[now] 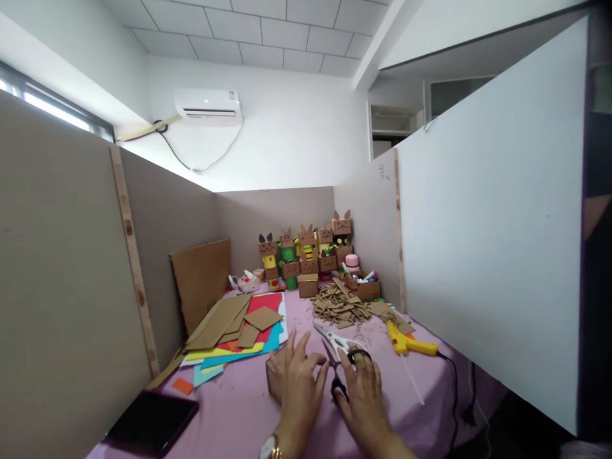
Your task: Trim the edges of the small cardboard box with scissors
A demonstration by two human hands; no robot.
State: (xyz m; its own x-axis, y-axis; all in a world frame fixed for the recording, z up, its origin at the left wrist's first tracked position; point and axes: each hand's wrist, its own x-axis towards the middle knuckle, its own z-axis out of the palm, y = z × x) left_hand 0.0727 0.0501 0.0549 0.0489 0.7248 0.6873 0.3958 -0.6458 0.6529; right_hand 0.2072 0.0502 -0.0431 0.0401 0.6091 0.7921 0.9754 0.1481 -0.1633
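Note:
My right hand [366, 395] is closed on black-handled scissors [339, 387], with thumb and fingers at the handle loops. Their blades stand apart and point away from me, towards my left hand [300, 379]. There the thumb and a forefinger come together in a pinch beside the blades, while other fingers stretch upward; anything between the tips is too small to make out. A brown cardboard box [273, 381] shows partly behind my left hand, which hides most of it. White-handled scissors [340, 341] lie just beyond my right hand.
Coloured paper [224, 360] and cardboard sheets [220, 322] lie left, near a black tablet-like device [152, 421]. Cardboard scraps [339, 305] are heaped beyond my hands. A yellow glue gun [406, 343] with a cord lies right. Several cardboard animal figures [308, 261] stand at the back, between partitions.

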